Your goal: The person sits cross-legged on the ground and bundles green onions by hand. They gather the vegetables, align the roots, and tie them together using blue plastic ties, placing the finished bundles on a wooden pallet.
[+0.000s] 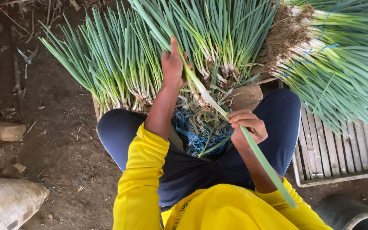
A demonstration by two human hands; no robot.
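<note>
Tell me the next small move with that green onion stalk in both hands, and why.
Probably draw the right hand further down, stripping the outer leaf off. The left hand grips the green onion stalk higher up, and the leaf already trails loose below the right hand, over the blue ties.

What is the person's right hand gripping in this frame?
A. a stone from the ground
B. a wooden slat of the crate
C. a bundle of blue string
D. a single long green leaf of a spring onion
D: the right hand is closed around one long green leaf that runs down past the wrist, while the left hand holds the same spring onion higher up.
</note>
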